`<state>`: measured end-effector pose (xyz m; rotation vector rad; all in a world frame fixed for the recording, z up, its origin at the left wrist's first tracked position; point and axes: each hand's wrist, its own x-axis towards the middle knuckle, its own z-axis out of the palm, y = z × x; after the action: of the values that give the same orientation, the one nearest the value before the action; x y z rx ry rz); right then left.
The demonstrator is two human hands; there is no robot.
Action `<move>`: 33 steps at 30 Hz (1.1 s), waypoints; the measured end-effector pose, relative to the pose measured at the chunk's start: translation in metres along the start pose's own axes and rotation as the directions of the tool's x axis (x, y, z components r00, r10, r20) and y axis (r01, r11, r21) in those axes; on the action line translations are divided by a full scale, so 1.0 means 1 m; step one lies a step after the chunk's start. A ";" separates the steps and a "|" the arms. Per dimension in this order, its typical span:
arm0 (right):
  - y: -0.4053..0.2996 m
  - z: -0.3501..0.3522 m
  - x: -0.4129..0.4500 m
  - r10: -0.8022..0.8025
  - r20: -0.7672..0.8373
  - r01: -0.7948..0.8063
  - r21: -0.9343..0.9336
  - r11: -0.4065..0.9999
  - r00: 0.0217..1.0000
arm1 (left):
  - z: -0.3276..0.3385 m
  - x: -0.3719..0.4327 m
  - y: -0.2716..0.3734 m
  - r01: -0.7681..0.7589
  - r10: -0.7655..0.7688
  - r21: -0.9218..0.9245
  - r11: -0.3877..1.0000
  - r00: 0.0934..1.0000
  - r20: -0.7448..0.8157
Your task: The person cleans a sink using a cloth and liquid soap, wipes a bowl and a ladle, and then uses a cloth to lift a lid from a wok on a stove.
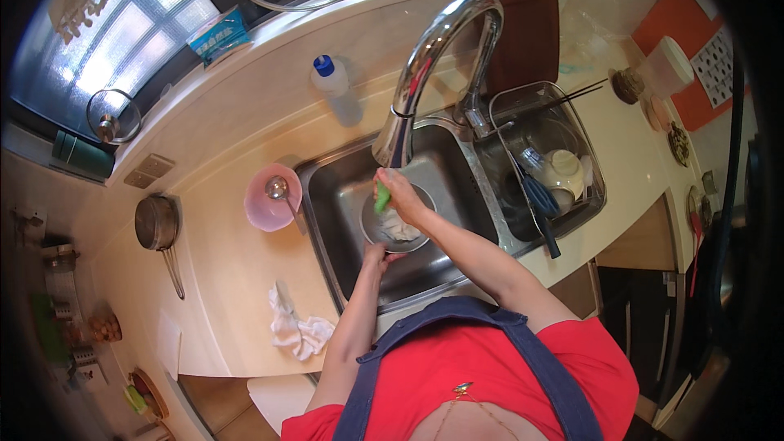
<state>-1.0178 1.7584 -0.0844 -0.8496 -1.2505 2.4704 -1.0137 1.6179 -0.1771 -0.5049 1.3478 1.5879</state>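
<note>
A round metal bowl (366,228) sits in the left basin of the stainless steel sink (453,156), below the chrome faucet (422,55). My left hand (381,255) grips the bowl's near rim. Over the bowl, my right hand (401,195) is closed around a green object (383,197), too blurred to name exactly. Something white and crumpled (397,226), perhaps a cloth, lies in the bowl under my right hand. The faucet's spout ends just above that hand; whether water runs cannot be made out.
Left of the sink are a pink bowl (254,205) with a metal ladle (277,188), a white cloth (300,331) and a saucepan (156,220). A dish rack (603,177) with dishes covers the right basin. Behind stand a blue-capped bottle (337,92) and a brown cutting board (523,43).
</note>
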 end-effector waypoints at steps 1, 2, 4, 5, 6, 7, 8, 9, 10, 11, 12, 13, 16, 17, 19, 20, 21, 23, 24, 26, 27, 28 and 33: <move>-0.001 -0.003 -0.001 0.041 0.051 -0.042 0.010 0.999 0.998 | 0.002 -0.015 0.008 -0.049 0.049 -0.005 0.999 0.998 -0.045; -0.003 -0.008 -0.002 0.074 0.110 -0.074 -0.004 0.997 0.991 | -0.002 -0.016 0.008 -0.109 0.108 -0.028 0.994 0.994 -0.018; -0.002 -0.016 -0.008 0.047 0.131 -0.046 -0.013 0.999 0.990 | -0.002 -0.029 0.010 -0.186 0.186 -0.064 0.980 0.982 -0.004; -0.002 -0.020 -0.011 0.024 0.159 -0.020 -0.024 0.999 0.987 | 0.000 -0.035 0.009 -0.225 0.224 -0.085 0.971 0.974 -0.019; -0.006 -0.019 -0.015 0.031 0.114 -0.024 -0.059 0.998 0.993 | 0.000 -0.039 0.007 -0.222 0.222 -0.084 0.971 0.975 -0.017; -0.008 -0.023 -0.021 0.031 0.111 -0.025 -0.059 0.998 0.993 | 0.001 -0.042 0.006 -0.293 0.293 -0.098 0.951 0.956 -0.022; -0.010 -0.033 -0.030 -0.291 0.033 0.280 -0.399 0.873 0.956 | 0.002 -0.045 0.004 -0.363 0.362 -0.112 0.925 0.932 -0.028; -0.014 -0.044 -0.041 -0.589 0.076 0.467 -0.693 0.550 0.805 | 0.005 -0.049 0.003 -0.362 0.361 -0.112 0.926 0.932 -0.025; -0.021 -0.059 -0.053 -0.716 0.087 0.478 -0.799 0.365 0.692 | 0.006 -0.053 0.001 -0.397 0.396 -0.105 0.912 0.918 -0.028; -0.029 -0.078 -0.067 -0.818 0.127 0.447 -0.878 0.170 0.560 | 0.004 -0.055 0.002 -0.433 0.432 -0.098 0.896 0.902 -0.032; -0.033 -0.099 -0.081 -0.831 0.089 0.433 -0.881 0.192 0.549 | 0.005 -0.056 0.000 -0.431 0.430 -0.104 0.896 0.902 -0.035; -0.034 -0.118 -0.093 -0.825 0.047 0.344 -0.921 0.182 0.563 | 0.005 -0.057 0.001 -0.419 0.423 -0.112 0.901 0.906 0.017; -0.022 -0.169 -0.118 -0.774 0.075 -0.029 -0.992 -0.120 0.628 | -0.002 -0.054 0.002 -0.406 0.420 -0.146 0.902 0.904 0.077; -0.014 -0.182 -0.127 -0.703 -0.001 -0.079 -0.994 -0.079 0.711 | -0.003 -0.052 0.000 -0.396 0.415 -0.160 0.904 0.903 0.110; -0.017 -0.159 -0.144 -0.751 0.074 -0.079 -0.983 -0.166 0.656 | -0.003 -0.055 0.000 -0.371 0.391 -0.174 0.912 0.914 0.105; -0.020 -0.140 -0.147 -0.746 0.082 -0.064 -0.984 -0.165 0.661 | -0.003 -0.060 0.003 -0.391 0.412 -0.162 0.906 0.903 0.123; -0.029 -0.118 -0.150 -0.719 0.228 -0.027 -0.946 -0.324 0.656 | 0.001 -0.065 0.005 -0.408 0.429 -0.149 0.901 0.890 0.153; -0.026 -0.119 -0.140 -0.670 0.368 0.013 -0.882 -0.472 0.645 | 0.008 -0.074 0.009 -0.429 0.448 -0.142 0.892 0.879 0.162; -0.019 -0.147 -0.129 -0.616 0.236 0.000 -0.933 -0.359 0.752 | 0.016 -0.079 0.009 -0.440 0.460 -0.138 0.887 0.867 0.193; -0.021 -0.175 -0.123 -0.577 0.186 0.009 -0.955 -0.295 0.795 | 0.017 -0.084 0.008 -0.436 0.459 -0.152 0.887 0.868 0.187; -0.022 -0.185 -0.124 -0.577 0.186 0.009 -0.955 -0.296 0.795 | 0.018 -0.085 0.007 -0.435 0.461 -0.166 0.885 0.869 0.178; -0.023 -0.194 -0.125 -0.611 0.177 0.034 -0.971 -0.238 0.772 | 0.017 -0.085 0.008 -0.434 0.460 -0.167 0.885 0.869 0.180; -0.024 -0.187 -0.149 -0.637 -0.273 -0.333 -0.942 0.028 0.721 | 0.002 -0.083 0.017 -0.402 0.438 -0.195 0.895 0.874 0.211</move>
<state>-0.7882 1.8271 -0.0937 -1.4881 -2.4412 0.3367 -0.9896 1.5877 -0.1015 -0.0831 1.2043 2.0431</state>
